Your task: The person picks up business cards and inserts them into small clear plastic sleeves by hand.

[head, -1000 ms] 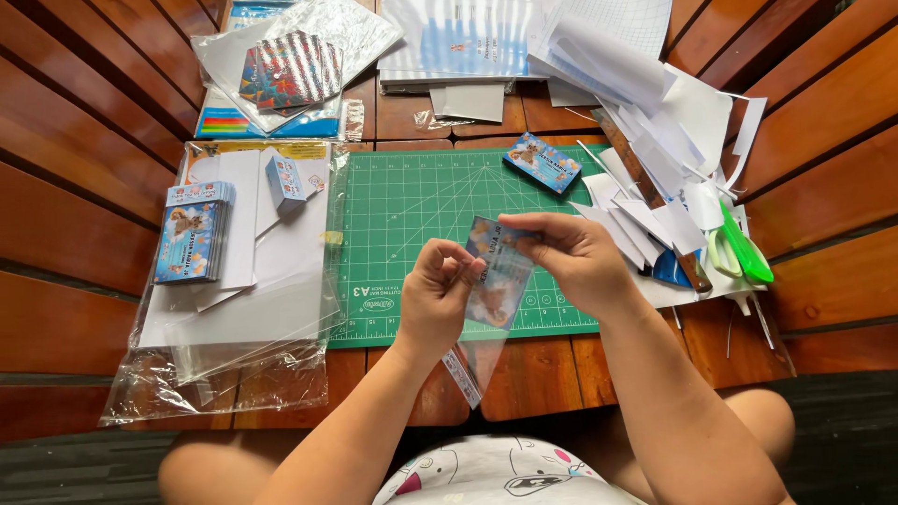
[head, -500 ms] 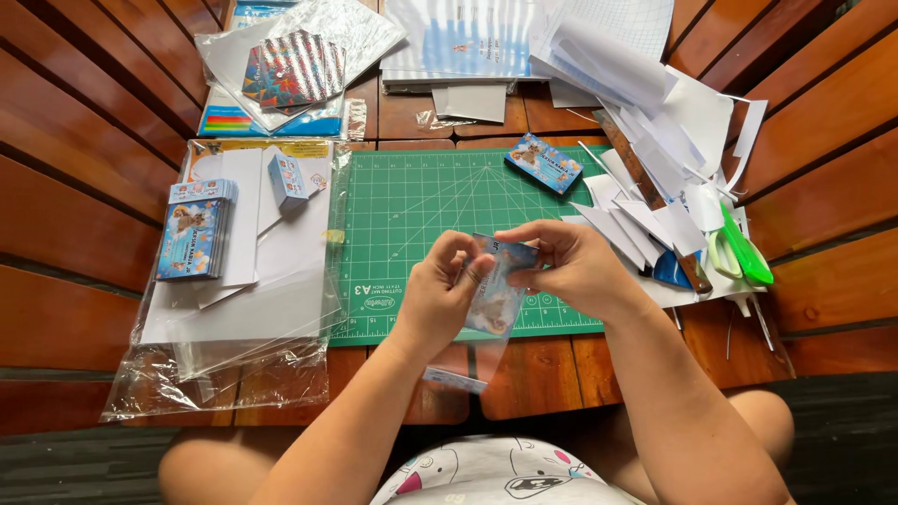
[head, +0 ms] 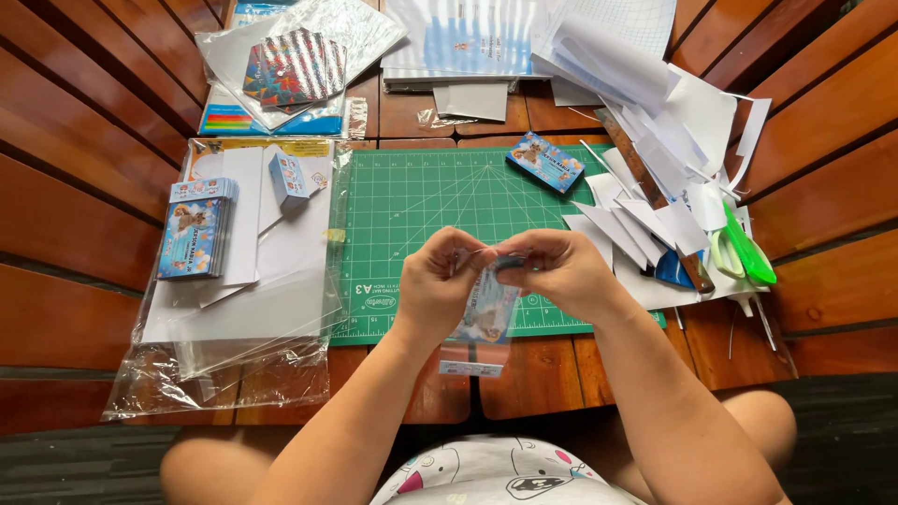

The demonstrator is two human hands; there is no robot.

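My left hand (head: 440,285) and my right hand (head: 554,271) meet over the front edge of the green cutting mat (head: 421,201). Together they pinch the top of a small clear plastic sleeve (head: 482,323) that hangs downward. A blue printed card sits inside the sleeve. The sleeve's lower end reaches past the mat edge over the wooden table. Fingers hide the sleeve's opening.
A stack of blue cards (head: 195,240) and a small blue box (head: 288,178) lie on white sheets in a clear bag (head: 234,318) at left. Another blue card stack (head: 545,161) rests on the mat. Paper scraps (head: 655,187) and green scissors (head: 744,248) lie at right.
Both hands have drawn closer together at the sleeve's top, and the sleeve has shifted from tilted to hanging straight down, with the card sitting deeper inside it.
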